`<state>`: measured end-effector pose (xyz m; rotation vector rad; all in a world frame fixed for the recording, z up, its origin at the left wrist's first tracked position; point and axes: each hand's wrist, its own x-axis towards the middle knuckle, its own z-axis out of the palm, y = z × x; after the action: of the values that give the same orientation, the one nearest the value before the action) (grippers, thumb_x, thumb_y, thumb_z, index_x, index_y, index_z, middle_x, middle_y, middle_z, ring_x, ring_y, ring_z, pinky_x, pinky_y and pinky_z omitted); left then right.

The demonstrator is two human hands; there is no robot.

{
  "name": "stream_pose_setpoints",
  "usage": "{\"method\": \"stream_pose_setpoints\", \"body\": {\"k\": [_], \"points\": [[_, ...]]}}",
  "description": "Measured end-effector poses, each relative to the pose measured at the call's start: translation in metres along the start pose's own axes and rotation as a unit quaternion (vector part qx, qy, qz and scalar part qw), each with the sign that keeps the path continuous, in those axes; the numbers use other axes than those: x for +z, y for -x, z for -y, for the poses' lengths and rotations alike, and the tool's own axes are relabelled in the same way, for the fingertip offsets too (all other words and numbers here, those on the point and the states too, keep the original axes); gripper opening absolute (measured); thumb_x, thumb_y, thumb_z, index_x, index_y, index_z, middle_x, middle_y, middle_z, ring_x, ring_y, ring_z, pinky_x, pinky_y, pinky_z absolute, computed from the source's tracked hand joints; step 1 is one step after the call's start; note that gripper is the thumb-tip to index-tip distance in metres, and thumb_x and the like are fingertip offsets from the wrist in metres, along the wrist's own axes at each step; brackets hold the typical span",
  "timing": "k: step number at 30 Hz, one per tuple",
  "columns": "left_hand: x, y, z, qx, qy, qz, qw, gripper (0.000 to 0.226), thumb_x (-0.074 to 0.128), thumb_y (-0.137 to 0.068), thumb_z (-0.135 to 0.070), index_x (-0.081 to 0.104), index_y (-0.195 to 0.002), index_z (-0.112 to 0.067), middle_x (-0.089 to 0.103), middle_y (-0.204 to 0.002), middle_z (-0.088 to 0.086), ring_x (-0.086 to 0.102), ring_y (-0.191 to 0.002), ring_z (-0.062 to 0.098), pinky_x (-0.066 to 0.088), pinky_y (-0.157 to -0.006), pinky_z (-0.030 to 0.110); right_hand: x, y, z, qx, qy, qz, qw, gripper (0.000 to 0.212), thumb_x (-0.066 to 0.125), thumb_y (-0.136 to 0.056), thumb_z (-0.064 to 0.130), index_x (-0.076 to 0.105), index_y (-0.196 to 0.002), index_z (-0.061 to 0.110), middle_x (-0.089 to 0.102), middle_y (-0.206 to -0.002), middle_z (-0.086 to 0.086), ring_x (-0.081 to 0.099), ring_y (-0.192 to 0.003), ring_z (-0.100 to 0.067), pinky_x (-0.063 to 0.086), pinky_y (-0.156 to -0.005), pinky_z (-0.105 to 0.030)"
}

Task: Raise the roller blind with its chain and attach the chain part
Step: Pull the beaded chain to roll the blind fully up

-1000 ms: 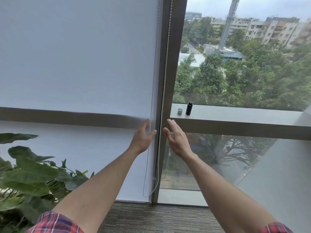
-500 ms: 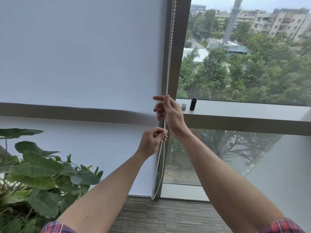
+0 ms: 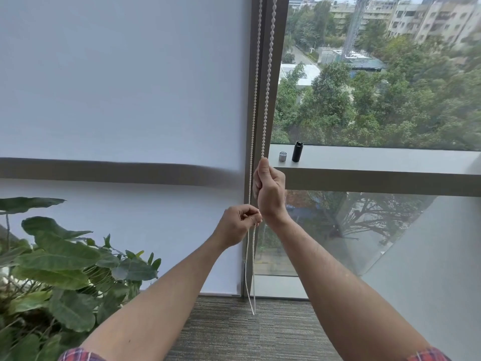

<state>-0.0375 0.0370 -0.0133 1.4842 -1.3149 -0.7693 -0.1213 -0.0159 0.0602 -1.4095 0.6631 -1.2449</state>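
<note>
Window frame behind: my right hand (image 3: 269,190) fisted one chain (image 3: 268,82) strand, left hand (image 3: 238,226) pinched the other; uneven pulling risked jamming the blind (image 3: 122,82).

Open air lies in front of the blind (image 3: 125,82) and between the two forearms; the carpet (image 3: 234,332) below them is bare; the plant (image 3: 65,272) crowds the lower left, its leaves reaching close under the left forearm; the window post (image 3: 278,74) stands just behind the chain (image 3: 268,87), leaving little room behind it; on the sill (image 3: 377,158) a black cylinder (image 3: 297,151) and a small metal cap (image 3: 282,156) stand just right of the right hand (image 3: 269,188), with the sill bare beyond them.
</note>
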Motion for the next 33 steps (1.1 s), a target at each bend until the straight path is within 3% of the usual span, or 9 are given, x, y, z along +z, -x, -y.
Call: {"method": "stream_pose_setpoints", "body": {"k": [2,5,8,11,16,19,23,26,33], "points": [[-0.010,0.001,-0.002,-0.012,-0.007,0.063,0.998,0.032,0.066,-0.085,-0.003,0.066,-0.068,-0.029,0.065,-0.058,-0.015,0.056,-0.057,-0.002,0.043,-0.062,0.014,0.000,0.009,-0.003,-0.004,0.009,-0.003,1.000,0.050,0.039,-0.100,0.039,0.031,-0.054,0.020,0.026,-0.050,0.002,0.022,-0.045,-0.013,0.018,-0.044,-0.028],[-0.033,-0.003,-0.005,-0.042,0.001,0.119,0.992,0.025,0.058,-0.075,-0.002,0.073,-0.089,-0.016,0.071,-0.085,0.003,0.064,-0.082,0.011,0.047,-0.080,0.026,0.001,0.019,-0.006,-0.010,0.002,-0.014,1.000,0.050,0.040,-0.099,0.037,0.032,-0.052,0.021,0.028,-0.048,0.004,0.023,-0.045,-0.013,0.020,-0.045,-0.026],[-0.045,-0.010,-0.017,-0.051,0.082,0.022,0.995,0.039,0.050,-0.070,-0.003,0.070,-0.103,-0.003,0.071,-0.097,0.011,0.065,-0.094,0.021,0.049,-0.092,0.039,0.002,0.028,-0.011,-0.013,-0.018,-0.011,1.000,0.051,0.040,-0.100,0.031,0.036,-0.049,0.026,0.031,-0.045,0.009,0.025,-0.043,-0.011,0.020,-0.042,-0.025],[-0.047,-0.016,-0.036,-0.029,0.202,-0.036,0.978,0.028,0.051,-0.080,-0.012,0.071,-0.099,-0.007,0.072,-0.095,0.010,0.067,-0.092,0.024,0.049,-0.097,0.047,0.001,0.042,-0.029,0.014,-0.014,-0.006,1.000,0.052,0.040,-0.099,0.033,0.040,-0.047,0.029,0.032,-0.046,0.014,0.026,-0.043,-0.009,0.020,-0.044,-0.027],[-0.021,-0.009,-0.071,0.026,0.281,0.002,0.959,0.050,0.037,-0.097,-0.037,0.062,-0.112,0.004,0.066,-0.096,0.017,0.064,-0.088,0.031,0.051,-0.086,0.041,-0.004,0.056,-0.045,0.050,-0.007,0.006,0.999,0.051,0.041,-0.099,0.033,0.039,-0.048,0.028,0.032,-0.045,0.016,0.025,-0.042,-0.007,0.020,-0.044,-0.027],[-0.009,-0.007,-0.088,0.047,0.351,0.004,0.935,0.053,0.032,-0.099,-0.044,0.061,-0.113,-0.002,0.059,-0.076,0.008,0.054,-0.062,0.022,0.043,-0.058,0.033,-0.001,0.061,-0.047,0.046,-0.013,0.009,0.999,0.047,0.041,-0.099,0.032,0.033,-0.054,0.022,0.030,-0.045,0.011,0.023,-0.042,-0.008,0.016,-0.043,-0.029],[-0.003,-0.006,-0.092,0.061,0.324,-0.031,0.943,0.046,0.032,-0.103,-0.036,0.064,-0.084,-0.008,0.035,-0.053,-0.007,0.025,-0.047,0.010,0.016,-0.048,0.028,-0.007,0.075,-0.064,0.076,-0.004,0.012,0.997,0.047,0.041,-0.098,0.033,0.032,-0.053,0.026,0.028,-0.046,0.014,0.021,-0.043,-0.007,0.016,-0.042,-0.026],[0.005,0.003,-0.084,0.052,0.301,-0.063,0.950,0.046,0.034,-0.103,-0.036,0.055,-0.067,-0.015,0.033,-0.047,-0.012,0.024,-0.042,0.007,0.018,-0.043,0.022,-0.012,0.084,-0.071,0.091,-0.002,0.029,0.995,0.046,0.039,-0.099,0.030,0.035,-0.054,0.026,0.029,-0.046,0.015,0.022,-0.043,-0.004,0.019,-0.042,-0.022],[0.006,0.014,-0.059,0.020,0.246,-0.141,0.959,0.049,0.039,-0.102,-0.035,0.046,-0.055,-0.026,0.032,-0.048,-0.002,0.026,-0.038,0.008,0.021,-0.038,0.021,-0.020,0.095,-0.083,0.156,0.004,0.133,0.979,0.048,0.043,-0.100,0.028,0.051,-0.054,0.022,0.044,-0.048,0.004,0.035,-0.043,-0.010,0.026,-0.046,-0.027]]}}
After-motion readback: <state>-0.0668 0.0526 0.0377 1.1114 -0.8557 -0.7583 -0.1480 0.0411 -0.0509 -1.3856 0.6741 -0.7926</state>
